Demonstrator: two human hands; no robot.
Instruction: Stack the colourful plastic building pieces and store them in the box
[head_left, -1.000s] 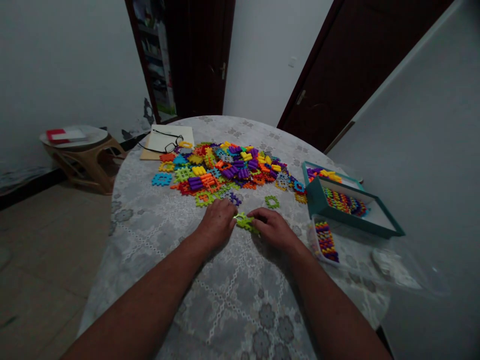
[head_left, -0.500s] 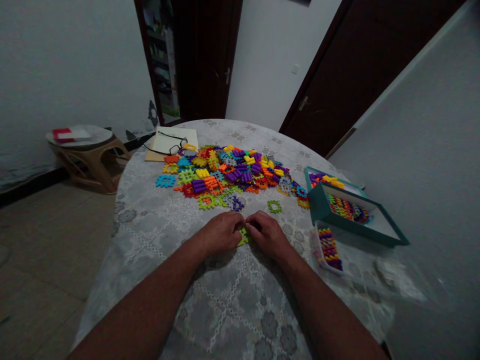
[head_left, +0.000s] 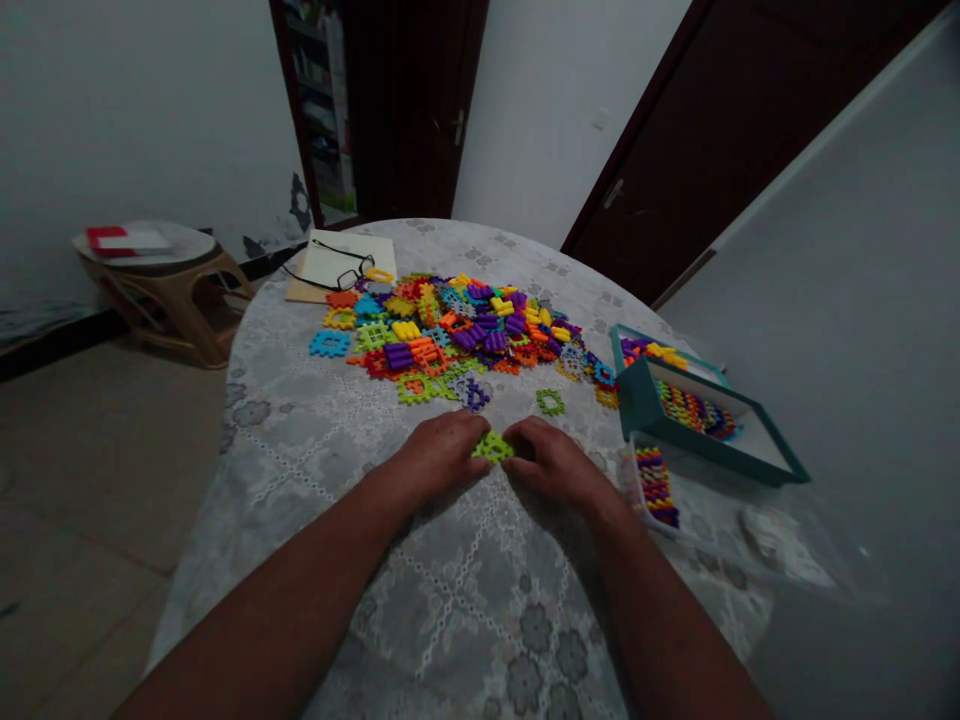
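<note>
Green piece held two-handed
Left grip and right grip pinch opposite sides, well inside the desk's far edge.

The room is dim, with flat, cool light whose source is out of view. Soft shadows pool on the bench under the left hand and right hand. Beyond the bench, the dark doors lose most detail and lean outward with wide-angle distortion. Clear plastic at the bench's right side carries a faint glint and looks smeared. Fine edges on the coloured pieces atop the bench are slightly soft.
</note>
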